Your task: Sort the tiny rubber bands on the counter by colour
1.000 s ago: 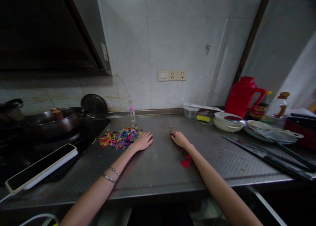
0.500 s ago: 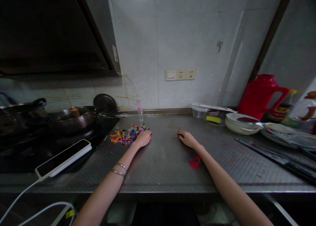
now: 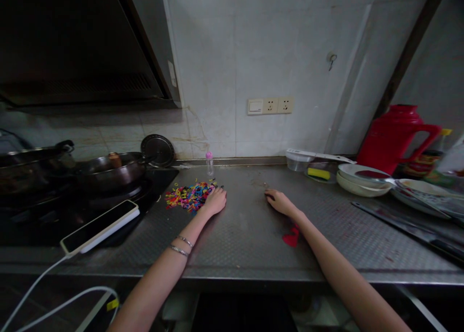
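My left hand [image 3: 215,200] lies flat on the metal counter [image 3: 246,245], palm down with fingers stretched forward. It rests against the right edge of a pile of small, many-coloured elastic hair bands [image 3: 188,196]. Just beyond that pile stands a small clear bottle [image 3: 210,166] with a pink cap. Farther right, my right hand [image 3: 280,201] rests on the counter with its fingers loosely bent and apart, and nothing shows in it. Near its fingertips are a few thin strands or marks too fine to make out. A flat red piece [image 3: 291,238] lies beside my right forearm, partly hidden by it.
To the left, a phone [image 3: 101,225] with a white cable lies at the stove edge, near a pan [image 3: 112,170]. On the right are a plastic tub [image 3: 297,162], a yellow sponge [image 3: 319,173], stacked bowls [image 3: 362,184], a long dark knife [image 3: 395,225] and a red thermos jug [image 3: 395,138].
The whole view has shifted slightly, so everything sits a little farther right. Both hands keep their places on the counter, and nothing has been picked up or let go.
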`<control>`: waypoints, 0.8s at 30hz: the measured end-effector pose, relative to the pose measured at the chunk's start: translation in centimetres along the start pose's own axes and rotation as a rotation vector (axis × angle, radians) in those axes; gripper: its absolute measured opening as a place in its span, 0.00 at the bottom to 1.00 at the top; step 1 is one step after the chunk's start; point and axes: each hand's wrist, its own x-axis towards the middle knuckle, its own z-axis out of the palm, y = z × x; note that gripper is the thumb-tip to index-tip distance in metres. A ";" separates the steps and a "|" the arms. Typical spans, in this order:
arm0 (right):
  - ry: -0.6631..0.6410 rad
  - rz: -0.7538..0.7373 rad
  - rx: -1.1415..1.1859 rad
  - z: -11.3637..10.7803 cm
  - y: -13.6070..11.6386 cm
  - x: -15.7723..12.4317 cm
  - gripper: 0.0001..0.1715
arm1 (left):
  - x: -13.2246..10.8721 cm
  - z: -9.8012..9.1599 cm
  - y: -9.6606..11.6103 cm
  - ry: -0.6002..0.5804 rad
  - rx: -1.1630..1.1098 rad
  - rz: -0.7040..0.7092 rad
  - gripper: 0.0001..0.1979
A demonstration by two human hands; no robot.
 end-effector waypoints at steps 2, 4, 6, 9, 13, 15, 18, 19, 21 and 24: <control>0.001 -0.014 -0.009 0.0 0.0 0.0 0.22 | -0.1 -0.4 0.2 0.039 0.003 0.014 0.15; 0.001 -0.036 -0.031 -0.1 -0.3 -0.1 0.22 | 0.0 -1.0 0.3 0.096 -0.023 0.042 0.14; 0.015 -0.065 -0.062 -0.3 -1.1 -0.2 0.22 | 0.4 -1.7 0.0 0.159 -0.093 0.050 0.14; 0.062 -0.148 -0.073 -0.4 -3.0 -0.1 0.28 | 1.0 -3.0 -2.1 0.209 -0.236 -0.024 0.15; 0.050 -0.278 0.016 0.6 -6.8 1.1 0.35 | 0.4 -4.2 -8.2 0.204 -0.303 -0.177 0.16; 0.024 -0.294 0.064 1.7 -8.7 2.3 0.37 | -0.8 -4.2 -11.6 0.172 -0.279 -0.304 0.17; -0.003 -0.291 0.100 3.9 -11.2 4.5 0.36 | -3.4 -3.6 -15.3 0.090 -0.200 -0.400 0.17; -0.005 -0.279 0.109 4.6 -11.9 5.3 0.35 | -4.3 -3.2 -16.0 0.064 -0.176 -0.415 0.17; -0.010 -0.260 0.118 6.0 -13.2 6.7 0.34 | -6.0 -2.6 -16.6 0.010 -0.153 -0.431 0.17; -0.001 -0.217 0.113 7.5 -14.7 8.6 0.32 | -7.6 -1.8 -16.3 -0.001 -0.171 -0.438 0.19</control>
